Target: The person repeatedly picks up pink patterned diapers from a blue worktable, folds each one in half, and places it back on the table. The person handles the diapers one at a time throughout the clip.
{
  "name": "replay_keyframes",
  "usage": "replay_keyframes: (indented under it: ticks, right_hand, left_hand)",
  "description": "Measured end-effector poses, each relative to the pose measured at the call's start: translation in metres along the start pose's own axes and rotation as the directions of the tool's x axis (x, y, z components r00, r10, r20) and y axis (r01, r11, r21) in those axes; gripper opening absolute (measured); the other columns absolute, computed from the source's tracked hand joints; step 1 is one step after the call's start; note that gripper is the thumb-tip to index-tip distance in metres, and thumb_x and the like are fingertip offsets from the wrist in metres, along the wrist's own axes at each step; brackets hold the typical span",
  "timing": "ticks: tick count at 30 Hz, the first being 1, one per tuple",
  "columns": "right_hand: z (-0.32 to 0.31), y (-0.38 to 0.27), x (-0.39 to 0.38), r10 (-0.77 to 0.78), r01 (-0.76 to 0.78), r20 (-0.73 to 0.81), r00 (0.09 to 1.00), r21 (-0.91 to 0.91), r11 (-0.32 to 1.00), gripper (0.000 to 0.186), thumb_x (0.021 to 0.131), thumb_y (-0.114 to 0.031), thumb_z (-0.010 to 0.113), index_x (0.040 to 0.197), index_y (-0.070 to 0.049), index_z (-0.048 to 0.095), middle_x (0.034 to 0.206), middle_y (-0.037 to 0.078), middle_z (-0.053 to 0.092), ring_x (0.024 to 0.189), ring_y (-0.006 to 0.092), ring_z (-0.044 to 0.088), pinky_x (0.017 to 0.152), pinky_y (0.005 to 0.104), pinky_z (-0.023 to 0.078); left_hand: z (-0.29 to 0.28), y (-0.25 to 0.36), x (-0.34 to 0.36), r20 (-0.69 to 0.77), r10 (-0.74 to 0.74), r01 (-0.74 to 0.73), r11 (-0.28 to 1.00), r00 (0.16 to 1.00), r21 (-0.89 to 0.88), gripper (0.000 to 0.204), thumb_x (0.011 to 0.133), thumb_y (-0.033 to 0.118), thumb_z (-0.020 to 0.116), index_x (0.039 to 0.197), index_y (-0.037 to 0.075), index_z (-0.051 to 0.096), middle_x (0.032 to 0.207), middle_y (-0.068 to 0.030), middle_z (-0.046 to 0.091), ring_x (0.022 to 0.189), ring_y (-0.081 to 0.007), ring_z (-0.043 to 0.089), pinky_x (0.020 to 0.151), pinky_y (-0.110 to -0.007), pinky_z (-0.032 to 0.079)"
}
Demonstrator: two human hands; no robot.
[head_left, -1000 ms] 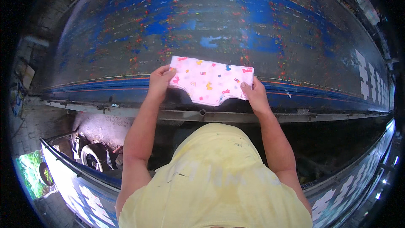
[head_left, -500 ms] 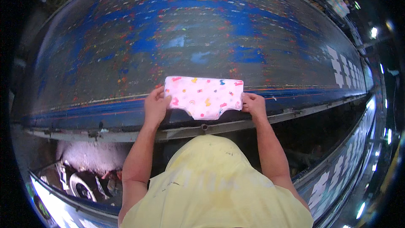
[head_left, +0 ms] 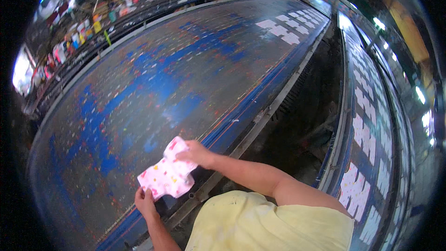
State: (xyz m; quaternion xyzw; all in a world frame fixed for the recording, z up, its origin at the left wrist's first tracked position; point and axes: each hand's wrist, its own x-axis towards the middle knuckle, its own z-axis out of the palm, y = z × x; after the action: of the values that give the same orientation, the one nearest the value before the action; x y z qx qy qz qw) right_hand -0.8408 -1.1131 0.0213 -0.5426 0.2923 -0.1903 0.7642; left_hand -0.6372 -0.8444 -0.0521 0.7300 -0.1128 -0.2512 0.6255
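A pink cut fabric panel (head_left: 168, 178), shaped like a pair of underpants and printed with small coloured figures, hangs between my hands above the near edge of a long table (head_left: 134, 125). My left hand (head_left: 146, 201) pinches its lower left corner between thumb and fingers. Around the upper right end, my right hand (head_left: 197, 153) is closed, and the cloth bends and bunches a little there. Some of the right fingertips are hidden by the fabric and blur. The tabletop beneath is dark, stained with blue and speckled paint.
Rows of pale cut pieces (head_left: 282, 32) lie at the table's far end. Across a dark gap on the right, another long table carries more printed panels (head_left: 355, 190). Bottles and tubs of colour (head_left: 82, 32) stand beyond the far left edge.
My view has swung to the right, bringing the second table and far end into sight. The panel, stretched flat and level before, is now tilted and bent, still in both hands.
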Motion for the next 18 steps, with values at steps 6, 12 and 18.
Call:
replay_keyframes:
  ticks: [6,12,18]
  right_hand:
    - [0.027,-0.103,-0.057,-0.428,0.43,0.145,0.892,0.017,0.903,0.032,0.082,-0.011,0.083,0.11,-0.002,0.07,0.097,0.006,0.076,0.09,0.0141,0.072,0.078,0.0367,0.06]
    - [-0.058,-0.199,-0.132,-0.542,0.496,0.155,0.826,0.254,0.83,0.033,0.08,-0.009,0.082,0.109,-0.003,0.067,0.094,0.005,0.073,0.089,0.013,0.069,0.079,0.0341,0.058]
    - [-0.228,-0.218,-0.197,-0.569,0.575,-0.096,0.817,0.206,0.791,0.036,0.084,-0.008,0.079,0.118,-0.001,0.067,0.1,0.005,0.074,0.091,0.0133,0.07,0.081,0.0325,0.058]
  left_hand:
    - [0.05,0.04,-0.005,0.198,0.034,-0.017,0.996,0.98,-0.09,0.028,0.104,0.017,0.065,0.123,-0.004,0.07,0.115,-0.0101,0.072,0.091,-0.0178,0.07,0.078,-0.034,0.059]
    - [0.225,0.078,-0.074,0.478,0.22,0.216,0.682,0.851,-0.698,0.068,0.108,0.046,0.057,0.155,-0.001,0.041,0.133,-0.0186,0.064,0.11,-0.0292,0.072,0.09,-0.044,0.066]
    - [0.375,0.093,-0.128,0.639,0.34,0.171,0.782,0.69,-0.6,0.077,0.109,0.058,0.053,0.161,0.003,0.041,0.148,-0.0172,0.06,0.13,-0.0318,0.064,0.108,-0.047,0.056]
